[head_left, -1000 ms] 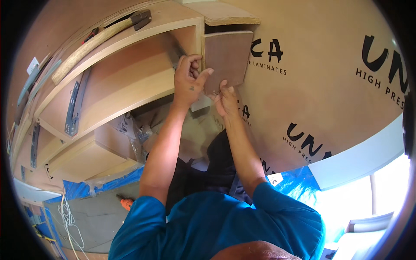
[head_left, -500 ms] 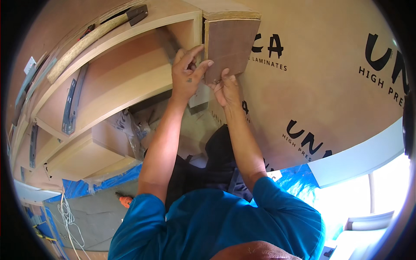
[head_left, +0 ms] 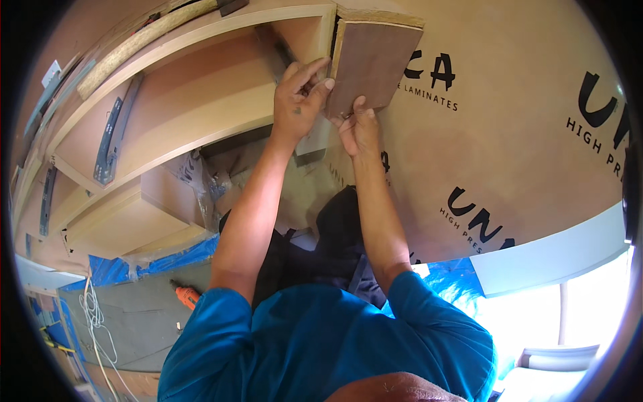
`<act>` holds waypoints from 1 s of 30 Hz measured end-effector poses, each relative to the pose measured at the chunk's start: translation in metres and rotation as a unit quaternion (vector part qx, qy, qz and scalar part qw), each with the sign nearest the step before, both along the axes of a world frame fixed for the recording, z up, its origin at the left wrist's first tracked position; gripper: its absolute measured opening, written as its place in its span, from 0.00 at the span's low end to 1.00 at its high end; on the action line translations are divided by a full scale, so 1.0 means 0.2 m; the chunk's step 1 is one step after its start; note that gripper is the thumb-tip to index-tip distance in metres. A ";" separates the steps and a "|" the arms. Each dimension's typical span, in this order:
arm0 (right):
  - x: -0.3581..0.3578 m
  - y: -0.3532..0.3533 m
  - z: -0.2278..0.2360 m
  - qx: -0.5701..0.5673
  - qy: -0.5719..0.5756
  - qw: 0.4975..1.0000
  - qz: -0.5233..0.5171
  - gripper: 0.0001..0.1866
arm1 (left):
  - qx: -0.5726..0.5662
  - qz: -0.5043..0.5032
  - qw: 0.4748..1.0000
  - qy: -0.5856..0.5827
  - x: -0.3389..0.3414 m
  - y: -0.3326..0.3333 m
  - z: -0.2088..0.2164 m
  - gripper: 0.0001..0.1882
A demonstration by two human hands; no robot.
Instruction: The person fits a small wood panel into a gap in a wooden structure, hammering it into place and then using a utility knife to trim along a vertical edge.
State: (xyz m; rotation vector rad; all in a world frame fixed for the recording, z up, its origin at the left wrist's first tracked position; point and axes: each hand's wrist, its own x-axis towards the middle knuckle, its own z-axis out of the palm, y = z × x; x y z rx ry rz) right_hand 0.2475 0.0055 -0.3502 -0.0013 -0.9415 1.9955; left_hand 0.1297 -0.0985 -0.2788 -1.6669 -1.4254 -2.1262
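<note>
and up it goes — the brown panel (head_left: 375,63) at the top centre of the frame has risen to meet the board (head_left: 380,20) above it, and the dark gap that showed between the two a second ago is gone. it looks like a closer fit now, top edge against the board's rough edge, though whether anything fixes it there can't be told.

now to the hands. the right hand (head_left: 362,130), just below the panel, is closed in a pinch at its lower edge: thumb up on the brown face, fingers curled beneath. the left hand (head_left: 295,104), left of it, is half open — forefinger stretched toward the seam beside the cabinet (head_left: 207,104), thumb apart and seemingly touching the panel's left edge, the other fingers curled. nothing shows in its grip, but the inside of that curl is hidden.

around them, the cabinet fills the upper left with a dark drawer runner (head_left: 109,144), the printed sheet (head_left: 522,144) spreads across the right, and an orange tool (head_left: 186,295) lies lower left.
</note>
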 end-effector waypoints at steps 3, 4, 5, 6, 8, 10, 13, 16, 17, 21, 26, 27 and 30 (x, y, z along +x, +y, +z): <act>0.01 -0.01 0.01 0.006 -0.004 1.000 0.010 0.32 | 0.000 -0.066 0.995 -0.069 -0.01 0.01 0.00 0.20; 0.01 -0.02 0.02 0.006 -0.007 1.000 0.006 0.32 | -0.006 -0.050 0.997 -0.055 -0.01 0.01 0.00 0.19; 0.01 -0.03 0.04 0.010 -0.004 1.000 0.007 0.32 | -0.011 -0.033 0.999 -0.042 0.00 0.01 0.00 0.17; 0.00 -0.05 0.05 0.002 -0.008 1.000 0.000 0.33 | -0.007 -0.032 0.999 -0.039 -0.01 0.01 0.01 0.17; 0.00 -0.05 0.05 -0.008 -0.014 1.000 -0.011 0.34 | -0.020 -0.016 0.999 -0.041 0.01 0.00 0.02 0.16; -0.01 -0.03 0.05 0.009 0.008 1.000 -0.012 0.26 | -0.024 -0.006 0.999 -0.030 0.01 0.00 0.04 0.16; -0.01 -0.01 0.03 0.003 0.003 1.000 -0.014 0.25 | -0.024 0.003 0.999 -0.023 0.01 0.01 0.03 0.16; -0.03 0.01 0.00 -0.005 -0.004 1.000 0.005 0.24 | -0.020 -0.009 0.999 -0.046 0.01 0.02 0.01 0.15; -0.03 0.00 0.01 -0.004 -0.002 1.000 0.003 0.24 | -0.021 -0.018 0.997 -0.066 0.01 0.02 0.01 0.15; -0.03 -0.03 0.04 -0.014 0.013 1.000 -0.010 0.25 | -0.009 -0.016 0.998 -0.062 0.01 0.03 0.01 0.15; -0.01 0.01 0.01 0.009 0.016 1.000 0.014 0.34 | 0.014 0.015 0.999 -0.030 0.01 0.02 0.04 0.15; -0.02 0.00 0.01 0.005 0.015 1.000 0.016 0.35 | 0.014 0.017 0.999 -0.031 0.01 0.01 0.03 0.15; -0.02 0.00 0.03 0.005 0.013 1.000 0.019 0.35 | 0.004 0.024 1.000 -0.017 0.01 0.00 0.04 0.16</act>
